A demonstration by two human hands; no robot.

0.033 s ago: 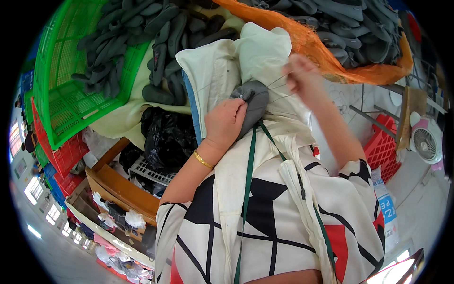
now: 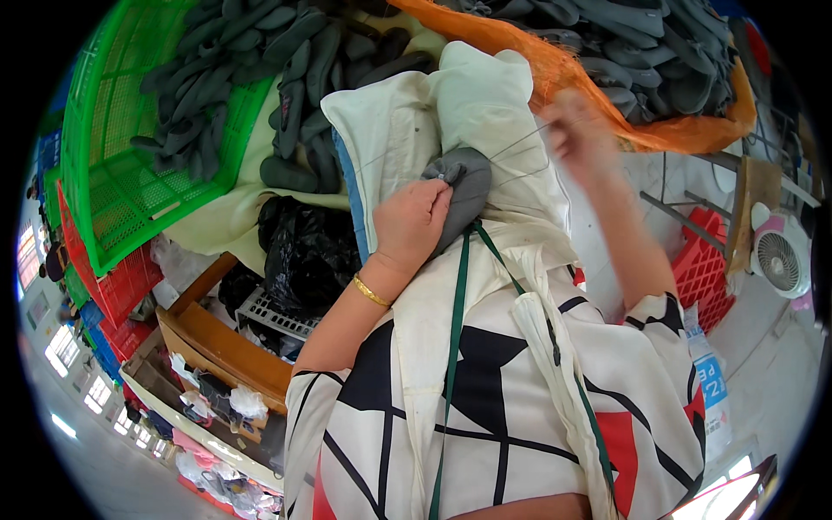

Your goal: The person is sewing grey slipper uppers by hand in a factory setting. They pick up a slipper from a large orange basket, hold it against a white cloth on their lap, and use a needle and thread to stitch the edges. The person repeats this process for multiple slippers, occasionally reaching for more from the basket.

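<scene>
My left hand (image 2: 409, 218) is closed on a dark grey cloth shoe (image 2: 469, 195), which rests on the pale padded cloth (image 2: 485, 100) over my lap. The fingers pinch the shoe's upper edge, where the fabric is bunched. Thin dark thread (image 2: 523, 139) stretches from the shoe up to my right hand (image 2: 579, 139). That hand is raised to the right of the shoe and blurred by motion, but its fingers look drawn together on the thread. Whether a needle is in them cannot be made out.
Ahead on the left, a green plastic basket (image 2: 104, 147) holds several grey shoes (image 2: 195, 95). An orange woven sack (image 2: 607, 108) with more shoes lies ahead on the right. Black plastic bags (image 2: 308, 247) and a wooden drawer (image 2: 230, 347) are at left; a red crate (image 2: 706, 277) and a fan (image 2: 782, 260) at right.
My right hand has moved a little up and to the right, away from the shoe, and the thread follows it. My left hand and the shoe stay almost in place.
</scene>
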